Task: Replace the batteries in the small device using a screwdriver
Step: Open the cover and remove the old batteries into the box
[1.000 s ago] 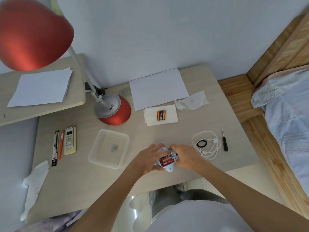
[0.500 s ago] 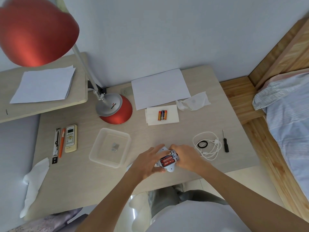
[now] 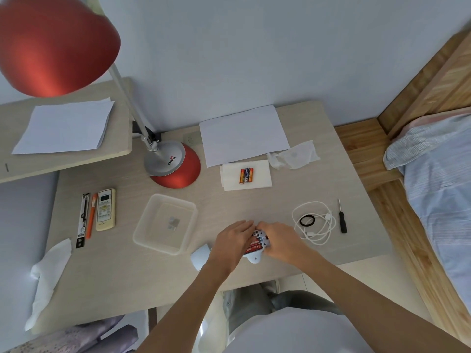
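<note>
Left hand (image 3: 233,240): curled round the small white plastic device (image 3: 254,258), steadying it.
Right hand (image 3: 280,240): gripping its other side, beside the exposed red batteries (image 3: 253,247).
Black-handled screwdriver (image 3: 342,221): laid aside; its work is probably done for now.

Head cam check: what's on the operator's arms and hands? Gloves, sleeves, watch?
Nothing worn. The left hand and right hand are ungloved, with no watch or wristband visible. Both forearms are uncovered, no sleeve in view. A white top shows at the frame's bottom edge.

Pale wall (image 3: 254,47); light-wood desk (image 3: 127,276); red lamp (image 3: 51,42); wood bed (image 3: 433,80) w/ blue bedding (image 3: 443,187)
</note>
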A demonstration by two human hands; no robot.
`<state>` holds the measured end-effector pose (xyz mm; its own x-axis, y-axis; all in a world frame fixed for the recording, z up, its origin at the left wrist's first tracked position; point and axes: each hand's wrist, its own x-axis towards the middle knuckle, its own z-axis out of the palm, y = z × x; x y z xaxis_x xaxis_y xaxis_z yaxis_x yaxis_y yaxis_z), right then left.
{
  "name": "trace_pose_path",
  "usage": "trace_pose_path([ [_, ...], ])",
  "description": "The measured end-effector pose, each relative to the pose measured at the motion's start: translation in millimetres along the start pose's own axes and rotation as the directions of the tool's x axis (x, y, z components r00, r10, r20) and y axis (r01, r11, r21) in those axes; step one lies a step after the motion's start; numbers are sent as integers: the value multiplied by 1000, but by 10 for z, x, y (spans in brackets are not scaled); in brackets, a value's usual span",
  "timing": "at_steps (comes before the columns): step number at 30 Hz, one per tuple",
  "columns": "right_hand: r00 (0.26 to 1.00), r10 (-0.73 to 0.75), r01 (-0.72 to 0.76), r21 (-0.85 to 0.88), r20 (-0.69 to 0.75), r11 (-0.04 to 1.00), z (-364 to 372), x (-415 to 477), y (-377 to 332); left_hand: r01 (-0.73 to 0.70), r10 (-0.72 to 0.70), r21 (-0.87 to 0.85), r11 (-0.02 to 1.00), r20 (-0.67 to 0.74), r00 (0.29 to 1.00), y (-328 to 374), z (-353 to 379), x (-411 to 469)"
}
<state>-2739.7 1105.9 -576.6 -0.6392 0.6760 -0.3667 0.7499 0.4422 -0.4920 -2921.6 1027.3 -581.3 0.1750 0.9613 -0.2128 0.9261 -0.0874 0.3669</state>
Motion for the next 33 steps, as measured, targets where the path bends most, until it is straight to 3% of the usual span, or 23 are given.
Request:
trace_pose_path([
  [8, 1000, 18, -18, 5, 3, 1000, -7, 10, -24, -46, 27, 195, 980, 102, 994, 0, 179, -54],
  [16, 1000, 19, -19, 21, -8, 1000, 10, 11, -22, -151, 135, 309, 939, 71, 988, -24, 227, 0],
  [22, 1000, 12, -12, 22, 0, 1000, 1, 10, -11, -99, 101, 201, 975, 3, 995, 4, 236, -17],
  [29, 1000, 23, -24, 35, 13, 999, 19, -31, 8, -125, 119, -1, 992, -292, 949, 63, 124, -200],
  [33, 998, 43, -43, 0, 40, 999, 25, -19, 27, -102, 42, -123, 987, -412, 910, 22, -133, -403],
])
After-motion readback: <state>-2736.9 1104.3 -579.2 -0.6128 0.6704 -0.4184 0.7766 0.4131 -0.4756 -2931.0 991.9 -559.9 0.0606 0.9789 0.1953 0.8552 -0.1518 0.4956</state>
